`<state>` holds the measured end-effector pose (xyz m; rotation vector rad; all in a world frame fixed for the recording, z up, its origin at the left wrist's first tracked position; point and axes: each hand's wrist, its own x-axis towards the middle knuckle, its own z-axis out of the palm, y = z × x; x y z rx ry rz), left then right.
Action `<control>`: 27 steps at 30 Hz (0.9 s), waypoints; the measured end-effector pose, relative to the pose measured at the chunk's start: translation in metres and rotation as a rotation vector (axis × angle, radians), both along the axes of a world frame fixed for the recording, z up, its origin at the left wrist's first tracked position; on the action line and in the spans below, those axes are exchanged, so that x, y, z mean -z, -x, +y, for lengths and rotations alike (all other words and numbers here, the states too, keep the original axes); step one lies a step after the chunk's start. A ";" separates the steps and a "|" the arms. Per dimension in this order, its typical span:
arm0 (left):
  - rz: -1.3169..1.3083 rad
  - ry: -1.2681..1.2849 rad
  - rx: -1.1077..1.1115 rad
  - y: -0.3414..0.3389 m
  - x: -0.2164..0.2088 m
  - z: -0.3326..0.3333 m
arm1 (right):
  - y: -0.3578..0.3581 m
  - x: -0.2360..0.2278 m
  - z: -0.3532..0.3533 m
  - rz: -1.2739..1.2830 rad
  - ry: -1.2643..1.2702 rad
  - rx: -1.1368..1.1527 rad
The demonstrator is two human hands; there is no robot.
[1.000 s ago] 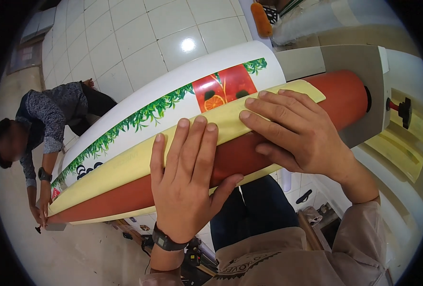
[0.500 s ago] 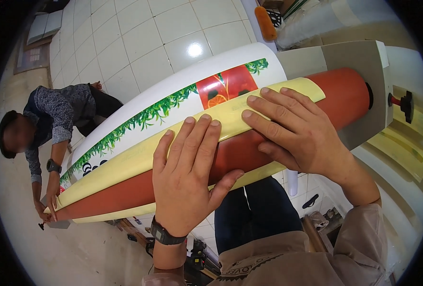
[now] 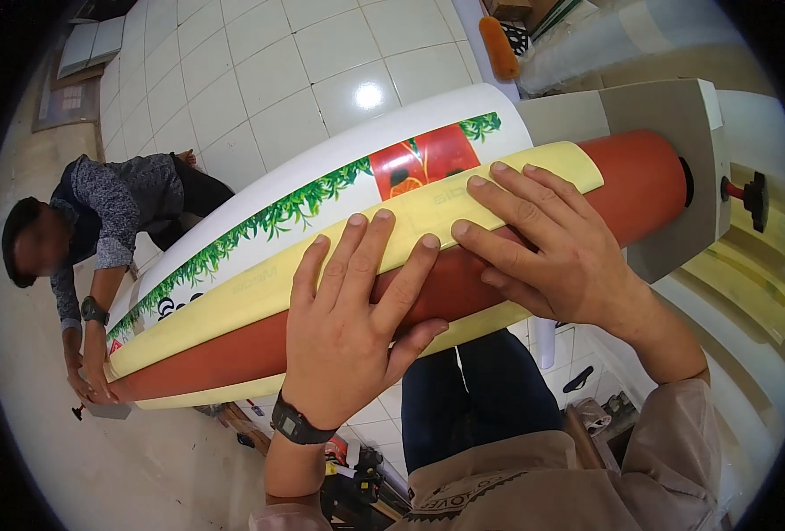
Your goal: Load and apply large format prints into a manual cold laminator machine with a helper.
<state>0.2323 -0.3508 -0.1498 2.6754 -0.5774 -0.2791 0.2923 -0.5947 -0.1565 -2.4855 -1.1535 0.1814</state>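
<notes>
Sheeting (image 3: pixel 233 310), pale yellow, is lying along the red roller (image 3: pixel 446 283), crossing mid-frame from lower left to upper right. Left hand (image 3: pixel 344 327) and right hand (image 3: pixel 561 257) are resting with fingers spread, pinching nothing. Coverage is appearing partial: red is showing bare down to a lower yellow edge (image 3: pixel 481 323). Sheeting is looking smooth, faintly marked.

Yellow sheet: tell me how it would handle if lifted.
The yellow sheet is probably floppy, since it curves over the red-brown roller. It looks light, judging by its thin edge, and may be slippery, given its slight sheen.
</notes>
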 end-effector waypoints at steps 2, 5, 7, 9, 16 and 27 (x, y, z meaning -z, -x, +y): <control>0.001 -0.006 0.005 0.000 -0.001 0.001 | 0.000 0.001 0.000 -0.011 -0.015 0.003; -0.012 -0.028 0.030 -0.001 -0.003 0.000 | 0.001 0.003 -0.001 -0.030 -0.042 0.013; 0.007 -0.041 0.037 -0.002 -0.005 0.000 | 0.002 0.004 -0.001 -0.038 -0.064 0.009; 0.010 -0.041 0.042 -0.001 -0.005 -0.001 | 0.002 0.004 -0.002 -0.041 -0.058 0.003; -0.007 -0.051 0.065 -0.002 -0.003 -0.001 | 0.003 0.005 -0.003 -0.042 -0.082 0.007; 0.014 -0.040 0.055 -0.005 -0.005 0.000 | -0.004 -0.002 -0.017 -0.054 -0.105 0.046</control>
